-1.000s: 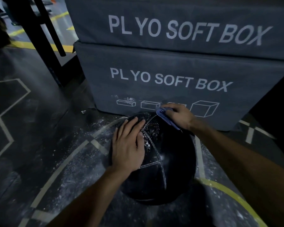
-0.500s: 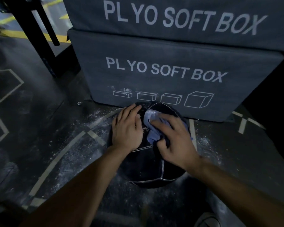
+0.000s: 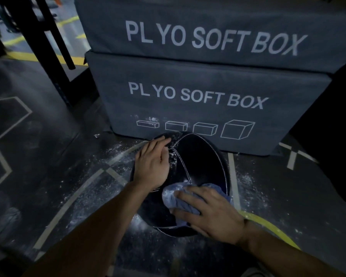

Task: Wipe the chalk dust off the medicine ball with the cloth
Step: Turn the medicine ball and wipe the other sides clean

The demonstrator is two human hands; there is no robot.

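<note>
Ball (image 3: 198,166) on floor (image 3: 48,156), against box (image 3: 208,116) | left hand (image 3: 152,166) flat, steadying upper-left panel | right hand (image 3: 208,210) spread, pressing cloth (image 3: 172,196) on near side | I see dust (image 3: 173,156) beyond cloth, beside left hand; dim, likely more hidden.

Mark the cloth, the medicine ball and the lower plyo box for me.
cloth (image 3: 173,194): head view, on its bunched left part beside the fingers.
medicine ball (image 3: 200,156): head view, on the bare dark upper panel.
lower plyo box (image 3: 198,114): head view, on its front face under the lettering.
</note>
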